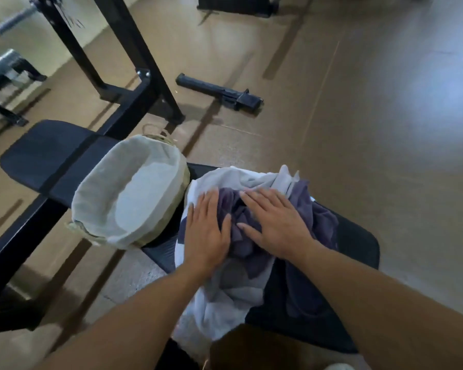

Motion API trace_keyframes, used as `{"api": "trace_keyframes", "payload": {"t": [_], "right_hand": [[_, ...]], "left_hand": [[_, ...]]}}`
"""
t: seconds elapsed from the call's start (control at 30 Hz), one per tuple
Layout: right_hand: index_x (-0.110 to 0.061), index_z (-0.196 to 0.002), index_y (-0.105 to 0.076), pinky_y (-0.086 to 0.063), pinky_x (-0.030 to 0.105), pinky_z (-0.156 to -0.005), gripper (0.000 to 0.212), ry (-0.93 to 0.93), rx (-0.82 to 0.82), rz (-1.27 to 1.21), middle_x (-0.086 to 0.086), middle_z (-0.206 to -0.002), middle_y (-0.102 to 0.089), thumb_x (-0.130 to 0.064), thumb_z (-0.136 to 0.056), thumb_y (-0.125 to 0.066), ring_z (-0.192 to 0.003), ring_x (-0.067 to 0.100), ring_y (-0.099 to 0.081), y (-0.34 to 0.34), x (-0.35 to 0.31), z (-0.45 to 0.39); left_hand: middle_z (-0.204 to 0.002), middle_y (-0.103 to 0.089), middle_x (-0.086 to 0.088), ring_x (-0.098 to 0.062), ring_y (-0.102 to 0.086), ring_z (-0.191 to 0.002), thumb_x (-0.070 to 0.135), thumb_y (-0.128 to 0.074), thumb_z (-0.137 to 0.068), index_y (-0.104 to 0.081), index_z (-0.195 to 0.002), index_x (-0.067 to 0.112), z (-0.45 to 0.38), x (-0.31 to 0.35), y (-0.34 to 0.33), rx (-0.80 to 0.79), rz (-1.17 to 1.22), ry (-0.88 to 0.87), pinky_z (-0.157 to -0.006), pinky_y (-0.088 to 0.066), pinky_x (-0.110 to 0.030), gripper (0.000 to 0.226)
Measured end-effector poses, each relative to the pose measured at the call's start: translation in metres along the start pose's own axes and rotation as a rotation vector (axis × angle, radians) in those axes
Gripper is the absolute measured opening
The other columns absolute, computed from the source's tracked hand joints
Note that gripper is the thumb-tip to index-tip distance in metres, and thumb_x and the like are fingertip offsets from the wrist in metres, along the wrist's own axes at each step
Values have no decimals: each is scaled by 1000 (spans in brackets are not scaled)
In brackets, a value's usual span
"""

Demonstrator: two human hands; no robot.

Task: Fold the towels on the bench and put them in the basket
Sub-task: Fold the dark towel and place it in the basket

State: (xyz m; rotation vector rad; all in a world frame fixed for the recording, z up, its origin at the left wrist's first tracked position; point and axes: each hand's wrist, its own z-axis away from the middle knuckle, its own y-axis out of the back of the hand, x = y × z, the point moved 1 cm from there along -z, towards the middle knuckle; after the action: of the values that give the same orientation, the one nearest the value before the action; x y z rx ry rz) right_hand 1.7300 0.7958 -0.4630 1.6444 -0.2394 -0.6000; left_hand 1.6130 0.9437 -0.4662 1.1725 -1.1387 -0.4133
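Note:
A heap of towels lies on the black bench (356,244): a crumpled purple towel (313,209) on top of a white towel (225,297). My left hand (206,233) rests flat on the heap's left side with straight fingers. My right hand (273,222) lies flat on the purple towel, fingers spread. Left of the heap stands a woven basket (96,190) with a white cloth lining, nothing visible inside it.
A second black bench pad (43,153) extends behind the basket. A black steel rack frame (134,76) stands at the back left. A black bar-like object (219,92) lies on the brown floor beyond the bench.

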Motion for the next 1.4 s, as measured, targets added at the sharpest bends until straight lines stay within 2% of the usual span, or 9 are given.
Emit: {"api": "trace_keyframes", "payload": {"t": [0.1, 0.27, 0.57, 0.73, 0.87, 1.03, 1.2, 1.3, 1.4], "right_hand": [[-18, -154, -38, -13, 41, -124, 72, 190, 15, 117, 2, -158, -41, -63, -98, -33, -149, 23, -31, -24, 25, -35], [-7, -150, -42, -20, 43, -123, 65, 398, 15, 240, 11, -154, -46, -49, -102, -27, -145, 26, -40, -60, 35, -43], [-13, -153, -38, -21, 37, -124, 64, 207, -39, 156, 6, -154, -46, -50, -101, -26, -143, 20, -41, -42, 12, -13], [-14, -135, -61, -31, 43, -114, 47, 122, 140, 294, 3, -118, -72, -32, -95, -44, -112, 27, -62, -45, -5, 9], [-21, -138, -57, -29, 37, -109, 49, 50, 234, 112, 2, -127, -66, -29, -91, -48, -116, 28, -59, -33, -37, 34], [-31, -137, -56, -30, 39, -112, 57, 18, 136, 61, -4, -137, -55, -64, -92, -42, -130, 22, -47, -20, -68, 50], [-27, -109, -68, -43, 42, -97, 25, -82, 243, -173, -1, -117, -67, -25, -91, -51, -111, 25, -57, -15, -71, 49], [-25, -98, -66, -49, 41, -85, 19, -81, 356, -450, -2, -99, -70, -20, -91, -49, -94, 22, -62, 6, -83, 52], [-22, -91, -65, -53, 42, -80, 18, -99, 451, -704, 0, -90, -72, -19, -90, -48, -88, 22, -66, 46, -93, 51]], "left_hand": [[-163, -32, -7, -23, -25, -153, 50, -28, -95, -27, -158, 12, -22, -27, -19, 13, -13, -60, -125, -16, -45, 73], [-165, -30, -6, -22, -20, -154, 53, -18, -88, -25, -159, 13, -24, -30, -46, 81, -126, -55, -127, -6, -38, 81], [-170, -9, 0, -15, -1, -157, 68, -12, -92, -8, -162, 18, 17, -33, -43, -4, -76, -61, -127, 1, -35, 86], [-169, -13, 5, -11, -1, -156, 65, -13, -89, -17, -161, 20, 41, -44, -37, 21, -65, -83, -126, 6, -33, 85], [-168, -18, 2, -15, -6, -156, 40, -29, -92, -25, -159, 19, 71, -39, -27, -31, 87, 26, -127, -4, -37, 70], [-159, -38, 0, -21, -36, -147, 13, -52, -89, -25, -159, 20, 85, -35, -4, -38, 309, 72, -117, -34, -36, 76], [-148, -51, 6, -10, -49, -133, 13, -65, -90, -34, -155, 24, 94, -28, 14, 70, 367, 23, -106, -41, -28, 72], [-139, -59, 6, -13, -53, -127, 17, -72, -86, -50, -145, 25, 93, -15, 35, 164, 357, -133, -107, -42, -30, 64], [-109, -72, 8, -10, -65, -103, 28, -70, -88, -67, -118, 28, 85, 3, 64, 259, 412, -204, -93, -54, -37, 29]]}}
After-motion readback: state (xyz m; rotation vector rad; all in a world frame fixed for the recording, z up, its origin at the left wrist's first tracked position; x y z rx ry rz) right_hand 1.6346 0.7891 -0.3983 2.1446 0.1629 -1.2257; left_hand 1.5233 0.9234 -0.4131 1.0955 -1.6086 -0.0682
